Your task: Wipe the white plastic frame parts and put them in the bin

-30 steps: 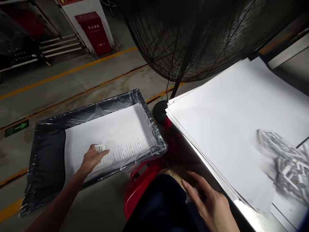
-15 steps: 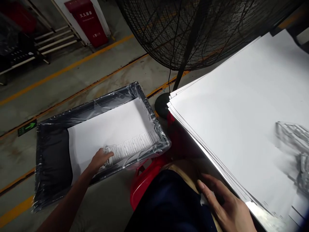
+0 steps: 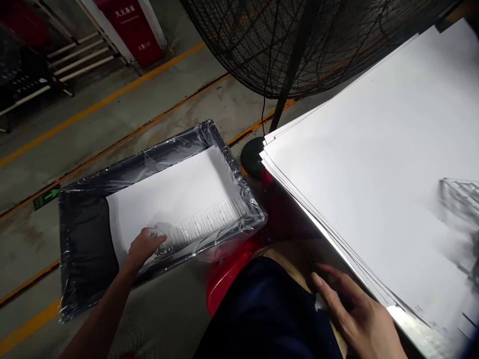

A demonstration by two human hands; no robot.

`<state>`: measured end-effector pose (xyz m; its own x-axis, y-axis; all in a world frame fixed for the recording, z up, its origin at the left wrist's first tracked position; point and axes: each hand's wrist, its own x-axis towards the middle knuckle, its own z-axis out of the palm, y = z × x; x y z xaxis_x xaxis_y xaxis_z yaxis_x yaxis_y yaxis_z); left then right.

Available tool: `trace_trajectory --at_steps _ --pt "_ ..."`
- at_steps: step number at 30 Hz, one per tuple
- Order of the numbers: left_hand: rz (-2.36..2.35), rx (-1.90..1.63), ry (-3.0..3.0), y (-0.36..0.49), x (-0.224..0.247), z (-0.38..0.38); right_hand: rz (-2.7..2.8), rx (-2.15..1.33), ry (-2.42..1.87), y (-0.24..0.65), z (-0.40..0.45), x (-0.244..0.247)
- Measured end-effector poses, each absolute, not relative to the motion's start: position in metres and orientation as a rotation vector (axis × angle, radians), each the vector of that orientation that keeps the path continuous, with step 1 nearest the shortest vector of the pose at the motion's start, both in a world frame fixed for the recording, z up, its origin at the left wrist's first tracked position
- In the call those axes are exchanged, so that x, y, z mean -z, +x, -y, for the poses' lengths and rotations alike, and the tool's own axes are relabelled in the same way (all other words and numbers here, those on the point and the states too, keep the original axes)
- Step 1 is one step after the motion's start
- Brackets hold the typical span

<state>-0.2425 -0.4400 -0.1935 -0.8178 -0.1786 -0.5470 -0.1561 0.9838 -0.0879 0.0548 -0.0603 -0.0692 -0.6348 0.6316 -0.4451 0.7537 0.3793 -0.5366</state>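
Observation:
My left hand (image 3: 146, 245) is over the plastic-lined black tray (image 3: 84, 239), its fingers closed on a thin metallic piece at the left end of a row. The row of thin metallic pieces (image 3: 209, 219) lies along the near edge of a white sheet (image 3: 160, 192) in the tray. My right hand (image 3: 359, 311) is low at the right, beside the table edge, its thumb and fingers apart and the palm side partly hidden. Stacked white sheets (image 3: 359, 149) cover the table, with blurred grey metallic pieces (image 3: 462, 204) at their right side.
A large black fan (image 3: 292, 50) stands beyond the table on a round base (image 3: 252, 157). A red stool (image 3: 224, 276) is between tray and table. Farther back are a red fire box (image 3: 136, 30) and a metal rack (image 3: 84, 57).
My left hand has moved slightly left and away from the row's end. My right hand stays by the table edge. The whole view has shifted slightly.

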Motion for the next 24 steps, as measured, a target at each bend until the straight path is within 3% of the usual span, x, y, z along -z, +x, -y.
trace_trajectory --at_steps 15,24 --pt "-2.548 -0.082 -0.256 -0.238 0.185 0.435 -2.319 1.133 1.292 0.052 0.060 0.059" --pt "-2.423 -0.388 -0.422 -0.244 0.172 0.442 -2.359 1.118 1.304 0.051 0.063 0.056"
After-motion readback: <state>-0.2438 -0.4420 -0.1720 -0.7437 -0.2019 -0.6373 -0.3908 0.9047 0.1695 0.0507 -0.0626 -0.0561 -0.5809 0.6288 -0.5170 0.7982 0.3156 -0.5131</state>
